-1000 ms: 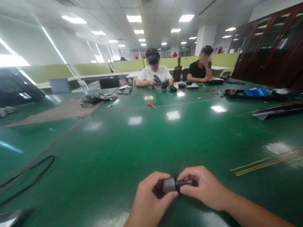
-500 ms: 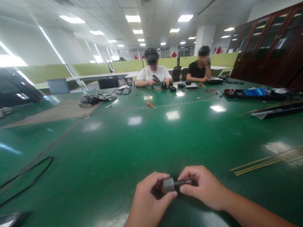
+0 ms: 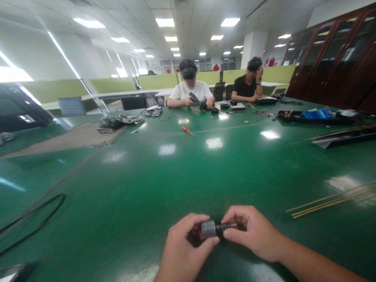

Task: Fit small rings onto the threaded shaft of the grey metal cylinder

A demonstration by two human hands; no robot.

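Low in the head view, between my two hands, is a grey metal cylinder with a ribbed shaft (image 3: 208, 228), held sideways just over the green table (image 3: 164, 180). My left hand (image 3: 188, 244) is closed round the thick cylinder end, thumb below and index finger above. On the other side my right hand (image 3: 254, 233) pinches the thin shaft, which points right. The fingertips behind the part are mostly hidden. Whether it is one piece or two joined pieces I cannot tell.
Thin brass-coloured rods (image 3: 320, 202) lie to the right, a black cable (image 3: 44, 221) to the left. Farther off is a red screwdriver (image 3: 187, 131). Two people sit across the table; the one in white (image 3: 192, 92) holds a dark power tool (image 3: 194, 98).
My hands and the part stay almost still. Across the table, the person in black has raised a hand from the chin to the side of the head.
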